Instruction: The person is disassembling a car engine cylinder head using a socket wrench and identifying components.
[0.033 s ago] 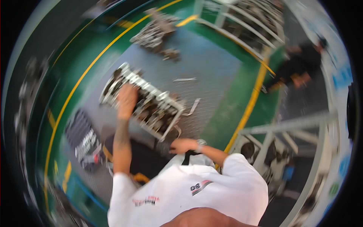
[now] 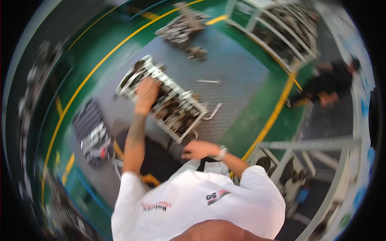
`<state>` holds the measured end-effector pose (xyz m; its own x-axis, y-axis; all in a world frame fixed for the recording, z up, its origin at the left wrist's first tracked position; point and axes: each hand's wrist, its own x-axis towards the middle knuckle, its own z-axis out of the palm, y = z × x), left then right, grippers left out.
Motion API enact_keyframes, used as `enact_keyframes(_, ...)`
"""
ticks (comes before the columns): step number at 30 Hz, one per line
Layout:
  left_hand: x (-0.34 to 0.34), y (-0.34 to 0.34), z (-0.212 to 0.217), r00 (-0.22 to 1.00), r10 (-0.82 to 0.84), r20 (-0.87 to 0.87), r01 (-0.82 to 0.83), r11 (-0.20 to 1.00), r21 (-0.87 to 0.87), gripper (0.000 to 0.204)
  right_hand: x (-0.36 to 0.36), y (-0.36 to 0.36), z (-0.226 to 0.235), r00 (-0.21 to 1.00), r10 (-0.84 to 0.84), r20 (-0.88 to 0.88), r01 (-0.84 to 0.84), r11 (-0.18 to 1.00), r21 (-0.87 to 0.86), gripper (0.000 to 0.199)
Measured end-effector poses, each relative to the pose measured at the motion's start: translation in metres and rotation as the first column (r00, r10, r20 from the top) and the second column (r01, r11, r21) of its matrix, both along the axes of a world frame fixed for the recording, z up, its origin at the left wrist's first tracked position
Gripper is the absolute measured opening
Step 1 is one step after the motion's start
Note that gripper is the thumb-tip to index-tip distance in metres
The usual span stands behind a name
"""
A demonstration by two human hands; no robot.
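Observation:
A long metal engine block (image 2: 177, 96), with a pale rail and several brown and grey inner parts, lies slantwise on the grey metal floor plate in front of me. My left hand (image 2: 147, 90) rests over its far left part; the fingertips are blurred and partly hidden among the metal parts. My right hand (image 2: 200, 150), with a watch (image 2: 222, 152) on its wrist, hovers near my dark trouser leg, just off the near right end of the block. Its fingers are loosely bent and apart, with nothing visible in them.
A dark tool case (image 2: 91, 130) with silver sockets lies left of my leg. Beyond the block are a heap of metal parts (image 2: 183, 28) and a silver bar (image 2: 208, 81). White frame racks (image 2: 277, 36) hold parts on the right. Another person (image 2: 327, 82) is at the far right.
The whole scene has shifted right and slightly up in the picture. My left hand stays over the engine block, and my right hand stays near my leg.

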<state>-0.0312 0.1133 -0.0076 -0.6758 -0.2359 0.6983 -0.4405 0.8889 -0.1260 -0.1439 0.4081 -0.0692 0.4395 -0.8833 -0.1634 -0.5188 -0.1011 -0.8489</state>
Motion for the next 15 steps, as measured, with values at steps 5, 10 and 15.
enact_keyframes(5,0.0,-0.005,-0.002,0.979,0.168,0.119,-0.204,0.863,0.463,0.022,-0.024,-0.11,0.132,0.78,-0.626,0.026,0.559,0.677,-0.478,0.033)
enact_keyframes(10,-0.002,-0.003,-0.011,0.934,0.335,0.128,-0.343,0.73,0.591,0.016,-0.013,-0.218,0.121,0.682,-0.59,-0.432,0.361,0.786,-0.503,0.028)
enact_keyframes(15,-0.014,-0.013,-0.035,0.924,0.349,-0.154,-0.308,0.92,0.241,0.027,-0.023,-0.246,0.099,0.568,-0.546,-0.616,-0.047,0.725,-0.687,0.03)
